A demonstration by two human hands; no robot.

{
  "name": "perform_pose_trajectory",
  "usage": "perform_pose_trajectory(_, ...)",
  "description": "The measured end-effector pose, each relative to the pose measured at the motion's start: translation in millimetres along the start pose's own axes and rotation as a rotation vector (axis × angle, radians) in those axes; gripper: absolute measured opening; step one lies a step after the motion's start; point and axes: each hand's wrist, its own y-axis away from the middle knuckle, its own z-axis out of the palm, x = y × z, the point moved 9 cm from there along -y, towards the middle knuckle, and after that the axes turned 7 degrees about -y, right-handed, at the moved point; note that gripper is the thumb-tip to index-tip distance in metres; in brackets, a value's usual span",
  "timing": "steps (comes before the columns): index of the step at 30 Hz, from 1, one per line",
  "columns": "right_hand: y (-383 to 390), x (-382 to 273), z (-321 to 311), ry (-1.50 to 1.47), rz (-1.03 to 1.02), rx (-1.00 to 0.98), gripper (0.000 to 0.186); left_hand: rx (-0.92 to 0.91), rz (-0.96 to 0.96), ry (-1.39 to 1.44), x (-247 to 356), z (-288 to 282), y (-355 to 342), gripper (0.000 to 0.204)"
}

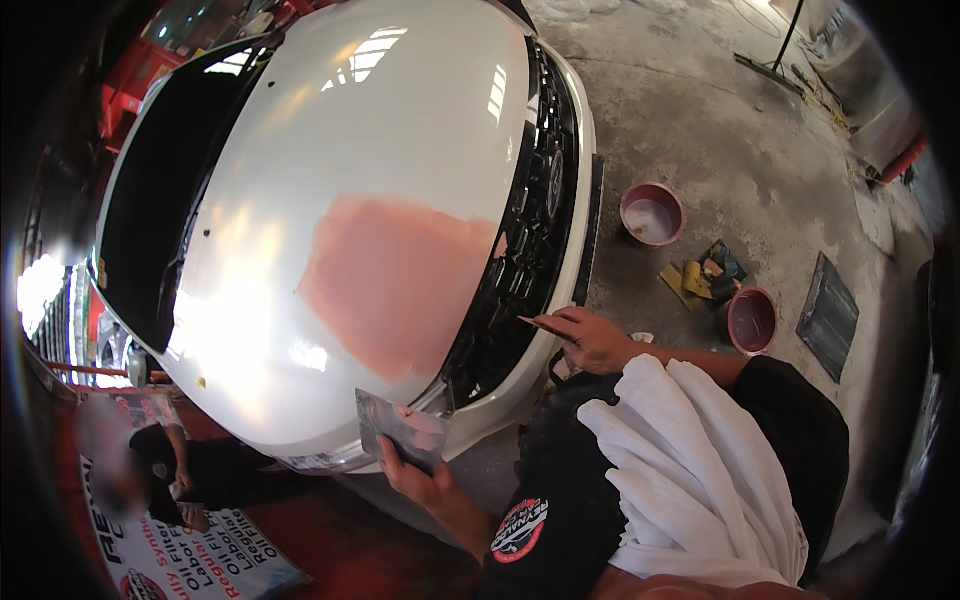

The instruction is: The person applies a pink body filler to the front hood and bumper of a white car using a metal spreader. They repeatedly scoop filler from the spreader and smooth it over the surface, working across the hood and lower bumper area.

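Observation:
A white car's hood (400, 130) fills the middle, with a large smooth patch of pink body filler (390, 280) toward its grille edge. My left hand (425, 485) grips a flat grey mixing plate (400, 425) by its lower edge, thumb on top, with a pinkish smear on its face. This plate is held over the car's front corner, near the headlight. In my right hand (595, 342), closed by the front bumper, is a thin putty spreader (545, 325), seen almost edge-on and pinkish. Its tip overlaps the black grille (540, 190) in the picture; whether they touch, I cannot tell.
On the concrete floor at right are two reddish tubs (653, 214) (752, 320), one holding cloudy liquid. Several yellow and dark scraps (700, 280) lie between them, near a dark flat panel (828, 315). A person (160, 460) stands at lower left beside a printed banner (215, 560).

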Motion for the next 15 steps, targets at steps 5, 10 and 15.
perform_pose_trajectory(5, 13.5, -9.9, 19.8, 0.001, -0.024, -0.004, 0.059, -0.074, 0.017, -0.077, -14.8, -6.9, 12.8, 0.039)
perform_pose_trajectory(10, -2.6, -108.7, 28.7, -0.132, -0.138, -0.114, 0.058, -0.184, 0.058, -0.203, -26.3, -20.0, 16.6, 0.030)
perform_pose_trajectory(15, -2.1, -185.0, 77.8, 0.268, -0.659, -0.324, 0.065, -0.339, 0.109, -0.406, -5.6, -13.4, 48.9, 0.025)
